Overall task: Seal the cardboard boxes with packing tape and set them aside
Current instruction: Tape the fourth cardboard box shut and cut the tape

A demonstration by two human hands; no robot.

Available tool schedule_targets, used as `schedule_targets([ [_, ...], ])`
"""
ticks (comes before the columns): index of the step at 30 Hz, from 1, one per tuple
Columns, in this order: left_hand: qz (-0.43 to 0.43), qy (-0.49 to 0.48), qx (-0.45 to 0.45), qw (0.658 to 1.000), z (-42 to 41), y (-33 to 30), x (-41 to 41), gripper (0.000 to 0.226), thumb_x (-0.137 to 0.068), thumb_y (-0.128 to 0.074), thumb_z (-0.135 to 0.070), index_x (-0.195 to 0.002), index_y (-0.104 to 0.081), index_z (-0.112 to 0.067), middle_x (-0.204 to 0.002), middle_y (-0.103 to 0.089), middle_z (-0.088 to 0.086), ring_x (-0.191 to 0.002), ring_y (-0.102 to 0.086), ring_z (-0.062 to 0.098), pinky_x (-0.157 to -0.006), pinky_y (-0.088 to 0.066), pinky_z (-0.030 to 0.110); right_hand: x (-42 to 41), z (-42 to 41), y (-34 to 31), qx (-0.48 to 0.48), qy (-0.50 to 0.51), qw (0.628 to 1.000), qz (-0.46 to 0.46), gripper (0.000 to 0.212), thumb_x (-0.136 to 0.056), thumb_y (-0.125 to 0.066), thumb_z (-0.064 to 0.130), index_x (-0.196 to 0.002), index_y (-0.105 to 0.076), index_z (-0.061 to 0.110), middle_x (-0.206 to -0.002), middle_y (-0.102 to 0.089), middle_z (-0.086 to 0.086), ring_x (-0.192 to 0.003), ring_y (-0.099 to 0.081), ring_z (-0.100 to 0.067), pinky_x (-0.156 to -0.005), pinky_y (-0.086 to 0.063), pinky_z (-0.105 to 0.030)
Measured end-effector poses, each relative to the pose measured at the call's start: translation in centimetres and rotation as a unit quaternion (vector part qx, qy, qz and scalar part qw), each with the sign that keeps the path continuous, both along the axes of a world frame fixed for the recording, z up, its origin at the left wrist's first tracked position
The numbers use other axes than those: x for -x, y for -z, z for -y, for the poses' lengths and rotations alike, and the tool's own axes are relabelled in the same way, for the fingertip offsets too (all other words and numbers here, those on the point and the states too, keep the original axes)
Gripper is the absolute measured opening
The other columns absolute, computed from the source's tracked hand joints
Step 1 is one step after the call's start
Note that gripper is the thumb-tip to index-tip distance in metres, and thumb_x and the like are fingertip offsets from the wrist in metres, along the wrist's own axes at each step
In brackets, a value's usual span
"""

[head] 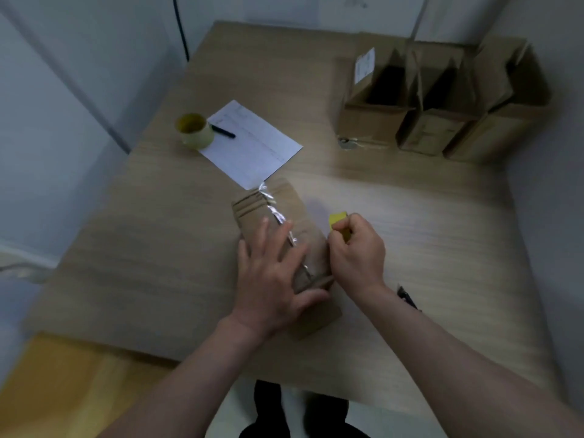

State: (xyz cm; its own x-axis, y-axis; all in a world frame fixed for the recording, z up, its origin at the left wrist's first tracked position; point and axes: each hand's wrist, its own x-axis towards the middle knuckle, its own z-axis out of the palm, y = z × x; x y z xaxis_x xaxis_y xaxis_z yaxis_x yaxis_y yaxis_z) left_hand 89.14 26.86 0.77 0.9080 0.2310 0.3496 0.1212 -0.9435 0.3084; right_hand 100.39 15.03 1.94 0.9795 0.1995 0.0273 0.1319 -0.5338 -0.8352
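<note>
A small closed cardboard box (252, 210) lies lengthwise in the middle of the wooden table (126, 248). A shiny strip of clear tape (275, 213) runs along its top seam, and a loose end sticks up at the far edge. My left hand (271, 273) presses flat on the box top with its fingers spread. My right hand (357, 251) is beside the box's right edge. It grips a small yellow tool (338, 222), which looks like a cutter.
Three open cardboard boxes (373, 121) stand in a row at the far right of the table. A roll of tape (194, 131), a black pen (224, 131) and a white sheet of paper (252, 143) lie at the far left. A small dark object (407, 297) lies by my right forearm.
</note>
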Motion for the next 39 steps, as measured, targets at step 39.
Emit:
schedule_targets([
  [39,-0.237,-0.064,0.129,0.961,-4.8,-1.8,-2.3,0.064,-0.093,-0.044,-0.061,-0.150,-0.028,-0.035,-0.161,-0.019,-0.003,-0.140,-0.032,0.025,-0.105,-0.036,0.039,1.9,0.2,0.5,-0.021,0.089,0.992,-0.091,0.018,-0.092,-0.062,0.024,-0.076,-0.058,0.017,-0.072,-0.063,-0.002,-0.071,-0.062,-0.020,-0.060,-0.047,-0.033],
])
